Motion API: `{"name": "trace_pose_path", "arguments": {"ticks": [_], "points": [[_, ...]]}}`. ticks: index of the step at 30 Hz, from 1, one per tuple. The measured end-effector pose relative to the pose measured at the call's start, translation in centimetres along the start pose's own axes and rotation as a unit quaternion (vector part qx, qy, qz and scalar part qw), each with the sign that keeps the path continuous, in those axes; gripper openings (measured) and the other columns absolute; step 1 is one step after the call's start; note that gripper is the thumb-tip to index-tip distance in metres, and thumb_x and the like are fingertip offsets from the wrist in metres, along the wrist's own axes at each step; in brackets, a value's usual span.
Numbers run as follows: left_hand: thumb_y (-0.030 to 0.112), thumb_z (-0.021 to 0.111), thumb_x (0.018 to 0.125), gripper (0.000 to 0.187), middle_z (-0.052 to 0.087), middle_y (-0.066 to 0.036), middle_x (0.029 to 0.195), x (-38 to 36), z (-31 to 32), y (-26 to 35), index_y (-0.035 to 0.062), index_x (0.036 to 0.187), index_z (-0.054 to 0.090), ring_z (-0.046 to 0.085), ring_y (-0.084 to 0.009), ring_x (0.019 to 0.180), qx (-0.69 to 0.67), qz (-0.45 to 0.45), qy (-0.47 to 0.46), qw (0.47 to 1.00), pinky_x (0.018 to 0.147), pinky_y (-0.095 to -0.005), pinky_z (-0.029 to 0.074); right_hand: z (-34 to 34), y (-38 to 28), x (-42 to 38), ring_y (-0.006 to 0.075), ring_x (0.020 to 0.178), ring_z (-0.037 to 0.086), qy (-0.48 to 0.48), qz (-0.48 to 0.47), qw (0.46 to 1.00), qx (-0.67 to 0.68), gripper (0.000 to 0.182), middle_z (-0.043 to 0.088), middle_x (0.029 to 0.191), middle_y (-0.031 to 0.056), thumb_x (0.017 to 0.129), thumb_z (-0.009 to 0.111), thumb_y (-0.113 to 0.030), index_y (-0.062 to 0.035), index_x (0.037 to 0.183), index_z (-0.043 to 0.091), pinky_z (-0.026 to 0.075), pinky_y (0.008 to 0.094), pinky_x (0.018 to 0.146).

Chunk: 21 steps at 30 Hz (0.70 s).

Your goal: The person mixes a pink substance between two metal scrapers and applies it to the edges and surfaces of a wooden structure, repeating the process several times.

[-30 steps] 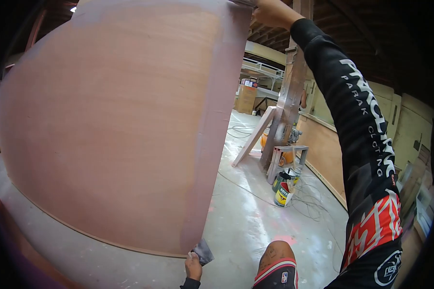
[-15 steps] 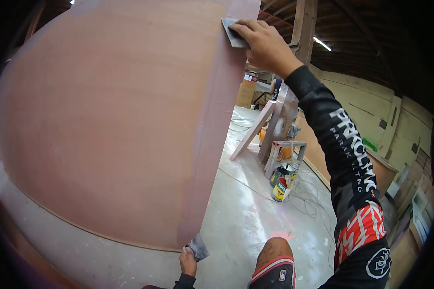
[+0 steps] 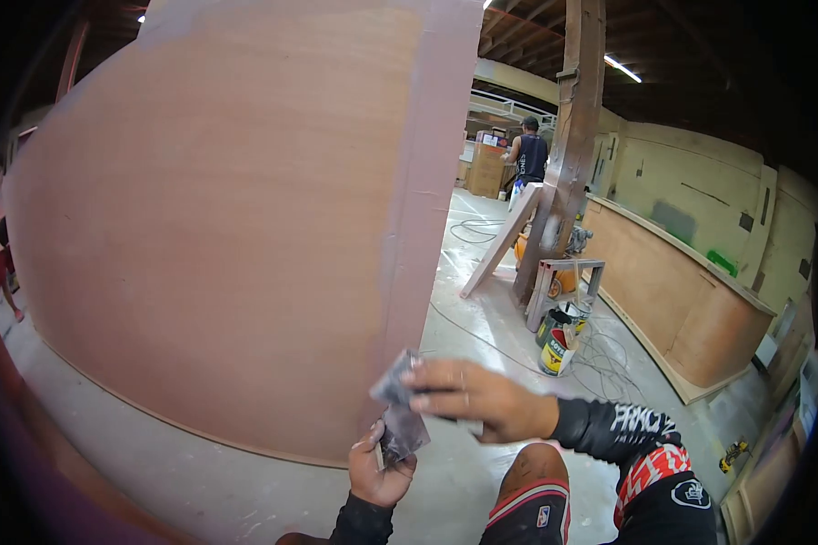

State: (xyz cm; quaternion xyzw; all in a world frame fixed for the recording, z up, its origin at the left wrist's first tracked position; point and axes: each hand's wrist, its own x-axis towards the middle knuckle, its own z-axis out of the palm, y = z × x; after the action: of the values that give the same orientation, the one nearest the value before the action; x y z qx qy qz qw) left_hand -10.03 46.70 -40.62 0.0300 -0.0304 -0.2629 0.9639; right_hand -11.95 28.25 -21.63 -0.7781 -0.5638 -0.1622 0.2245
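In the lower middle, my left hand (image 3: 379, 474) grips a flat putty scraper (image 3: 405, 440) smeared with greyish filler, blade upward. My right hand (image 3: 486, 398) pinches a second flat scraper (image 3: 392, 381), slightly blurred, right over the first one; the two blades overlap in this view. Beside both hands stands a large curved wooden panel (image 3: 236, 236), its right edge coated with a pinkish filler strip (image 3: 432, 154). The panel's lower right corner is partly behind my hands.
A wooden post (image 3: 573, 136) stands behind a slanted board (image 3: 502, 241) and a small frame stand (image 3: 593, 266). Paint cans (image 3: 557, 350) and loose cables sit on the floor. Farther right is a curved wooden counter (image 3: 673, 304). A person (image 3: 531, 154) stands in the background.
My right hand has come down from the panel's upper right edge to my left hand, still holding its scraper. My left hand has shifted slightly up and right.
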Motion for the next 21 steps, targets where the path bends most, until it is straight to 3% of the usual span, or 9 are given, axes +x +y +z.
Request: {"name": "trace_pose_path", "arguments": {"ticks": [3, 5, 7, 8, 13, 16, 18, 19, 21], "points": [[0.019, 0.048, 0.096, 0.029, 0.066, -0.011, 0.110, -0.3, 3.6, 1.0, 0.0033, 0.119, 0.056, 0.067, -0.0262, 0.098, -0.025, -0.043, -0.073, 0.996, 0.072, -0.0383, 0.061, 3.4, 0.4, -3.5, 0.0393, 0.134, 0.039, 0.015, 0.035, 0.997, 0.067, 0.088, 0.042, 0.145, 0.0162, 0.056, 0.050, 0.019, -0.0096, 0.139, 0.048, 0.034, 0.0462, 0.110], [0.019, 0.050, 0.095, 0.028, 0.066, -0.011, 0.110, -0.9, 5.4, 1.9, 0.0038, 0.118, 0.056, 0.066, -0.0259, 0.100, 0.122, 0.058, 0.050, 0.990, 0.085, -0.0438, 0.057, 4.7, 1.3, -6.0, 0.0373, 0.130, 0.044, -0.017, 0.090, 0.995, 0.030, 0.081, 0.047, 0.140, 0.0179, 0.058, 0.048, 0.019, -0.0077, 0.135, 0.052, 0.036, 0.0448, 0.108], [0.021, 0.052, 0.096, 0.028, 0.066, -0.010, 0.111, -0.1, 2.8, 3.3, 0.0051, 0.118, 0.056, 0.066, -0.0244, 0.101, 0.177, 0.090, 0.012, 0.980, 0.095, -0.0471, 0.051, 3.7, 3.2, -8.1, 0.0366, 0.127, 0.046, -0.070, 0.154, 0.985, 0.019, 0.078, 0.050, 0.137, 0.0187, 0.060, 0.046, 0.019, -0.0067, 0.133, 0.053, 0.037, 0.0437, 0.107], [0.022, 0.052, 0.096, 0.028, 0.066, -0.009, 0.110, -0.4, 3.4, 3.2, 0.0055, 0.118, 0.056, 0.066, -0.0237, 0.100, 0.183, 0.105, 0.033, 0.977, 0.093, -0.0462, 0.052, 3.8, 4.6, -9.2, 0.0359, 0.125, 0.049, -0.122, 0.204, 0.971, -0.007, 0.075, 0.052, 0.134, 0.0196, 0.061, 0.045, 0.019, -0.0056, 0.132, 0.054, 0.038, 0.0426, 0.106], [0.028, 0.052, 0.098, 0.032, 0.065, -0.008, 0.108, -1.6, 4.2, 3.4, 0.0048, 0.120, 0.054, 0.067, -0.0235, 0.096, 0.251, 0.172, 0.102, 0.947, 0.077, -0.0425, 0.056, 3.6, 4.1, -11.1, 0.0389, 0.123, 0.050, -0.069, 0.252, 0.965, -0.021, 0.073, 0.054, 0.131, 0.0221, 0.062, 0.041, 0.018, -0.0011, 0.131, 0.053, 0.037, 0.0411, 0.108], [0.029, 0.050, 0.099, 0.033, 0.064, -0.008, 0.108, -0.4, 4.5, 2.1, 0.0050, 0.121, 0.054, 0.067, -0.0237, 0.096, 0.260, 0.202, 0.139, 0.934, 0.074, -0.0432, 0.056, 1.6, 2.2, -9.2, 0.0339, 0.127, 0.049, 0.027, 0.278, 0.960, -0.011, 0.068, 0.052, 0.136, 0.0205, 0.070, 0.039, 0.017, 0.0014, 0.135, 0.049, 0.034, 0.0384, 0.111], [0.033, 0.050, 0.099, 0.035, 0.064, -0.008, 0.107, 0.3, 4.6, 1.0, 0.0049, 0.121, 0.053, 0.067, -0.0224, 0.096, 0.275, 0.219, 0.141, 0.926, 0.076, -0.0410, 0.056, 1.3, 0.5, -7.7, 0.0264, 0.131, 0.047, 0.157, 0.412, 0.876, 0.194, 0.059, 0.050, 0.141, 0.0177, 0.081, 0.038, 0.013, 0.0029, 0.138, 0.045, 0.030, 0.0356, 0.111], [0.035, 0.050, 0.100, 0.037, 0.064, -0.007, 0.107, 0.4, 5.1, 0.6, 0.0046, 0.120, 0.054, 0.066, -0.0211, 0.096, 0.286, 0.229, 0.141, 0.920, 0.077, -0.0386, 0.055, 1.1, -0.5, -6.6, 0.0217, 0.130, 0.045, 0.167, 0.400, 0.868, 0.243, 0.052, 0.049, 0.141, 0.0152, 0.088, 0.038, 0.009, 0.0044, 0.139, 0.044, 0.029, 0.0342, 0.111], [0.036, 0.049, 0.100, 0.038, 0.064, -0.007, 0.106, 0.9, 5.4, -0.9, 0.0042, 0.120, 0.055, 0.066, -0.0199, 0.096, 0.296, 0.237, 0.140, 0.915, 0.078, -0.0363, 0.055, 1.2, -1.4, -5.6, 0.0240, 0.125, 0.051, 0.104, 0.338, 0.899, 0.257, 0.058, 0.053, 0.137, 0.0161, 0.081, 0.039, 0.013, 0.0004, 0.137, 0.048, 0.038, 0.0354, 0.104]]}}
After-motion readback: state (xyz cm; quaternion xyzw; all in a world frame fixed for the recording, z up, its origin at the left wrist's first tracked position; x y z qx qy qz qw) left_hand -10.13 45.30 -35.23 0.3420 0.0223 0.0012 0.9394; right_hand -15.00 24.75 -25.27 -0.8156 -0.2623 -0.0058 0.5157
